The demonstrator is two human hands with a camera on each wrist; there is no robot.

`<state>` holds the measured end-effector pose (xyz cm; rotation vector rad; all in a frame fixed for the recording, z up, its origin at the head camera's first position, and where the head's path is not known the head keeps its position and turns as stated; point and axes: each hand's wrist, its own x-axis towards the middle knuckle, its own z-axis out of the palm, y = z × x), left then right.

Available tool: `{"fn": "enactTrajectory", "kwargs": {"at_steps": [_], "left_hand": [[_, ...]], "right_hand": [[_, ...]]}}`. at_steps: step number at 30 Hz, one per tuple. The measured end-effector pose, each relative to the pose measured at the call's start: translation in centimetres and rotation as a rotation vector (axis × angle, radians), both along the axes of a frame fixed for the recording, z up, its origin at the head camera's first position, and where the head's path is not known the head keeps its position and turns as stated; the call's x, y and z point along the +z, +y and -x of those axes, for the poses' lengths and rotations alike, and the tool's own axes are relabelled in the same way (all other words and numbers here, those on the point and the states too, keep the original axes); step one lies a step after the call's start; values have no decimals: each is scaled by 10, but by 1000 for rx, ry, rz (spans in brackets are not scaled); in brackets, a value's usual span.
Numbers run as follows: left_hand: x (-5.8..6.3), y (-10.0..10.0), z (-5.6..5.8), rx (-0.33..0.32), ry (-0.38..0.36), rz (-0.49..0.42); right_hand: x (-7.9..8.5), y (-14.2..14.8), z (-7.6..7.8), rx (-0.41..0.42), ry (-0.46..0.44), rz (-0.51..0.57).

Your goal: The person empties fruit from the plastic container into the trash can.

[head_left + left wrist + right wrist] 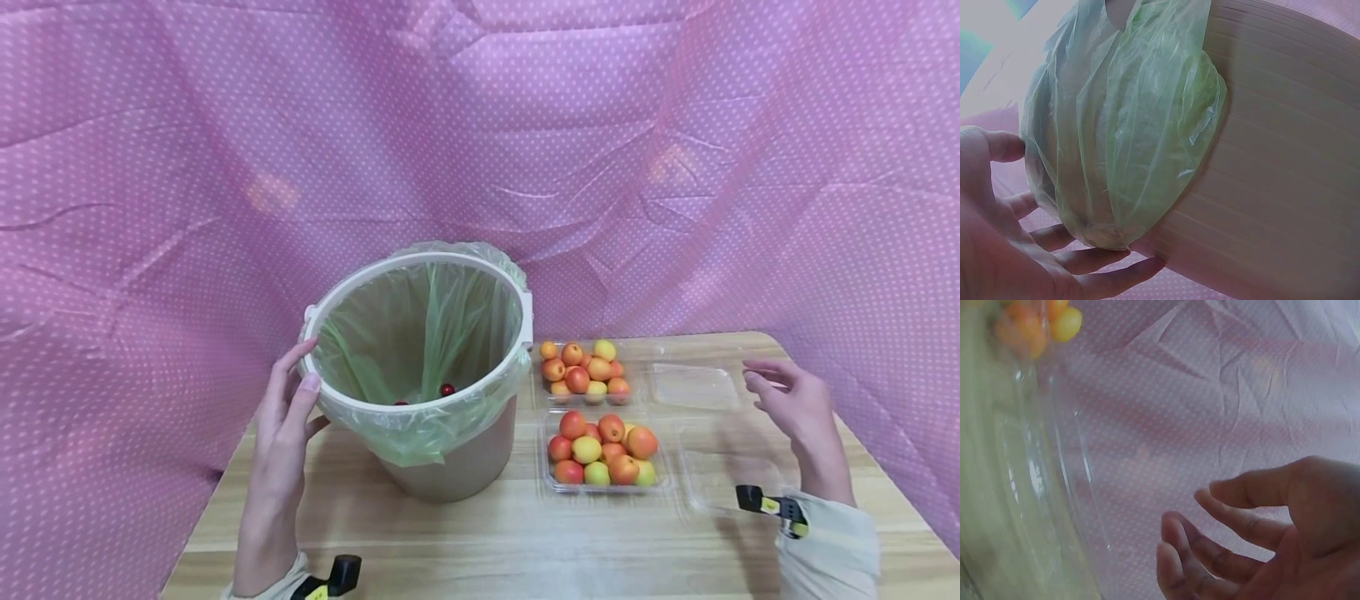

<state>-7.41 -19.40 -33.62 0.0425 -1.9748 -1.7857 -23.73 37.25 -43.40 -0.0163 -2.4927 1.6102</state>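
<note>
A beige bin with a white rim and a pale green plastic bag folded over it stands on the left of the table. My left hand touches the bin's near-left rim with fingers spread; in the left wrist view its fingertips lie against the bagged side. Small dark red round things lie inside the bag. Over the right side of the table my right hand hovers, holding nothing, fingers loosely bent. Nearest to it are the clear lids of two plastic boxes.
Small red, orange and yellow fruits fill the far clear box; similar fruits fill the near one. Both boxes lie right of the bin, lids folded out to the right. A pink dotted cloth surrounds the wooden table.
</note>
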Motion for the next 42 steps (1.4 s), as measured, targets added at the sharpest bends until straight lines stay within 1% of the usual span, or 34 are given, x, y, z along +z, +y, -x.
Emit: {"fn": "enactTrajectory", "kwargs": {"at_steps": [4, 7, 15, 21, 27, 35, 42], "left_hand": [[1, 0, 1, 2, -2, 4], [1, 0, 1, 6, -4, 3], [3, -1, 0, 16, -8, 0], [3, -1, 0, 5, -13, -2], [1, -2, 0, 11, -15, 2], [2, -2, 0, 11, -10, 3], [4, -1, 2, 2, -8, 8]], "right_hand": [[3, -9, 0, 108, 24, 9], [3, -17, 1, 150, 34, -3], [4, -40, 1, 191, 28, -24], [2, -56, 4, 249, 8, -5], [-2, -66, 6, 319, -26, -14], [-4, -83, 6, 384, -68, -27], [-5, -87, 5, 404, -122, -73]]}}
